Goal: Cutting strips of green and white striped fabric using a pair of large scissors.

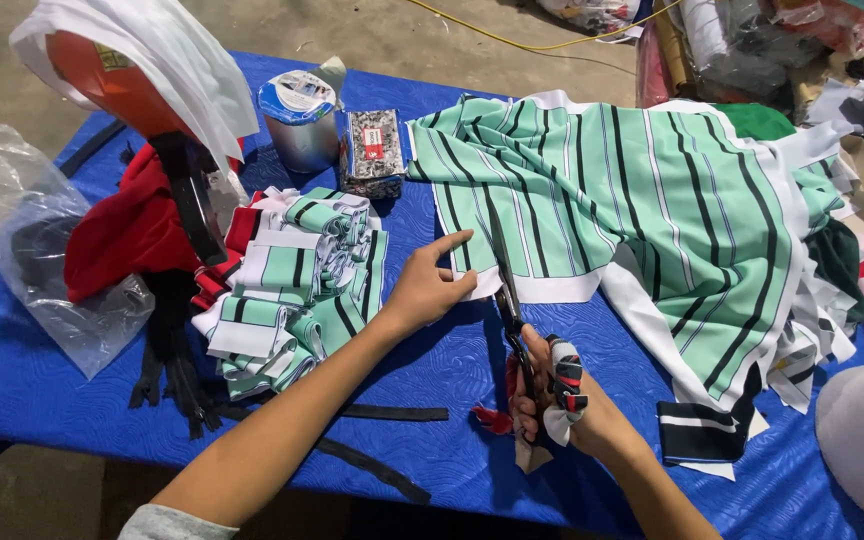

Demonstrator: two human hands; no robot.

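1. At centre frame, on a blue quilted table cover, lies a mint-green fabric with black and white stripes: likely light, limp and apt to shift, best pinned flat near its white hem.
2. Left hand, fingers spread flat, presses that hem.
3. Right hand grips cloth-wrapped black scissors, blades at the edge.

Blue quilted table cover, bare concrete floor, yellow cable across it, dim light

Bare forearms, a grey sleeve at the left elbow.
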